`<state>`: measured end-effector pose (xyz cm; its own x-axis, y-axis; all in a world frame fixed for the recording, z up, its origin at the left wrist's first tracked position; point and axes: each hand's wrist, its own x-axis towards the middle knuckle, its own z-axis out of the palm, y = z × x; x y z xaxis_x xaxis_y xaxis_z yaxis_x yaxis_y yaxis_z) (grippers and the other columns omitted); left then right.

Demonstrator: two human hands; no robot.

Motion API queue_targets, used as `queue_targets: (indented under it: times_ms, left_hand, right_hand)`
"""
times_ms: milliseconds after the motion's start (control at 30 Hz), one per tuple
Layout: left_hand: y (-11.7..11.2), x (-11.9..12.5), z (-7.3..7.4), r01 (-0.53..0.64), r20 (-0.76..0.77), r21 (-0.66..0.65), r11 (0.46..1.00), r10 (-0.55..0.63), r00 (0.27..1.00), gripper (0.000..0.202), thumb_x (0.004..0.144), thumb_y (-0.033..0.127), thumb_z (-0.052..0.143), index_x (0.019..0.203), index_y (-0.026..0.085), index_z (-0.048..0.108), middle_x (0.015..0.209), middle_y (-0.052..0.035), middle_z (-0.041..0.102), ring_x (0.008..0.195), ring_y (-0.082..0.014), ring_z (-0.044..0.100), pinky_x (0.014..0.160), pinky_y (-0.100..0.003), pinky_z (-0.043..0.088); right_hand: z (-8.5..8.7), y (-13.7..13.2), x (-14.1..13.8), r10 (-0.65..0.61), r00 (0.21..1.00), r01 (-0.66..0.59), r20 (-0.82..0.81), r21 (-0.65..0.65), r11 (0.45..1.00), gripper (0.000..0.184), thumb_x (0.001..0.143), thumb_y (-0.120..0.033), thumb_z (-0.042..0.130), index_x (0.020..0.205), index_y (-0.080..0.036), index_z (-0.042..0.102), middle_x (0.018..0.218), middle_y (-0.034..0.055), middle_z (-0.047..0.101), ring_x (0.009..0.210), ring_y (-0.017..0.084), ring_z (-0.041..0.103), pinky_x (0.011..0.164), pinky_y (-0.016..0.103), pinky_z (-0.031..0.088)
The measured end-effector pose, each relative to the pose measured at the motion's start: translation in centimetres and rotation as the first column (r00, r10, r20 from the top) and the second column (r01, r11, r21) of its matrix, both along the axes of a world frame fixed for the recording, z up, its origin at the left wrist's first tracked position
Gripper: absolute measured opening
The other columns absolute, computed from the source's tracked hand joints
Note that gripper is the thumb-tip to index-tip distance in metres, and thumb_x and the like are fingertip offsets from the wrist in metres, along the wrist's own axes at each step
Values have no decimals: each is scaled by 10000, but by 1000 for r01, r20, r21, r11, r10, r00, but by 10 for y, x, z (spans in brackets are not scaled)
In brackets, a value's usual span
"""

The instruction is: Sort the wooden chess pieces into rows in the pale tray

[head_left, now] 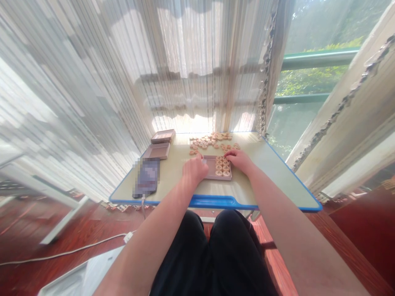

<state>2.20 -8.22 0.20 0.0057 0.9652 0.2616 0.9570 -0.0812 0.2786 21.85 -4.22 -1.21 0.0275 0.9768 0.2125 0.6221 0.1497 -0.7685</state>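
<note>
Well, pale sheer curtains fill most of what stands behind, sunlit and striped with shadow. Up against them is a pale tabletop edged in blue, and at it sits someone in dark trousers, both forearms stretched over the near edge. Off to the left lies a dark flat item, too blurred for me to name. Straight ahead of the person, near the front of the tabletop, is a shallow open tray, squared to the near edge; from my angle I can't tell which of its sides is longer. Two more open trays sit at the far left corner, one behind the other. The left hand is curled at the tray's left side; whether it's clamped on anything, I can't tell. The right hand has its fingertips together over the far right corner, and a grip is equally hard to make out. Smallest are the round pieces in the tray's right part, two columns whose long axis runs away from the person, and the loose pieces scattered beyond the tray.
</note>
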Motion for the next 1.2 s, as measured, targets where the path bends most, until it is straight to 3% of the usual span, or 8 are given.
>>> queue_targets:
  times_ms: [467,667,767,867,933,1033,1200]
  left_hand:
    - [3,-2,-3,3,13,-2,1000,-3,1000,341,739,202,451,1052,185,585,895,-122,676,872,-284,633,747,-359,470]
    - [2,-2,-3,65,56,-9,998,-65,996,357,730,194,453,1054,196,604,879,-90,685,890,-242,624,772,-310,459]
    - [1,-2,-2,95,59,-26,995,-94,994,360,721,197,456,1043,194,617,880,-84,685,875,-228,622,761,-292,456]
    - [1,-3,-3,119,58,-15,993,-118,991,333,718,199,448,990,201,640,848,-78,683,832,-223,622,723,-286,455]
    - [1,-3,-4,130,52,-6,992,-129,990,304,715,196,441,930,206,657,818,-73,679,809,-219,621,702,-281,453]
    - [1,-4,-4,140,51,0,990,-140,989,292,709,192,441,897,207,664,789,-67,672,787,-214,619,689,-275,450]
    - [-2,-7,-2,123,116,38,992,-127,985,299,722,223,451,947,212,647,709,-48,656,759,-217,620,672,-277,448]
  right_hand:
    - [4,-2,-3,-37,999,37,-21,-23,999,192,724,-285,544,796,-197,699,818,22,688,814,178,595,774,296,450]
    - [3,-2,-3,-44,997,45,-62,22,999,256,788,-338,486,836,-203,698,885,32,693,862,188,603,822,326,450]
    - [0,0,-1,-77,996,72,47,105,992,290,821,-342,453,883,-205,701,953,40,689,940,189,589,875,323,431]
    - [-1,1,3,-220,944,172,246,202,964,329,847,-335,416,981,-225,695,1148,41,633,1125,209,502,1002,362,333]
    - [-2,0,5,-266,898,222,351,163,961,378,865,-361,375,1087,-249,660,1298,27,539,1237,242,404,1059,428,246]
    - [-3,-2,7,-202,878,207,435,37,978,425,886,-388,312,1195,-299,590,1392,-7,439,1306,277,312,1074,520,161]
    - [-6,0,7,-192,875,175,445,79,981,431,887,-338,313,1216,-249,578,1349,21,489,1255,220,393,1067,400,256]
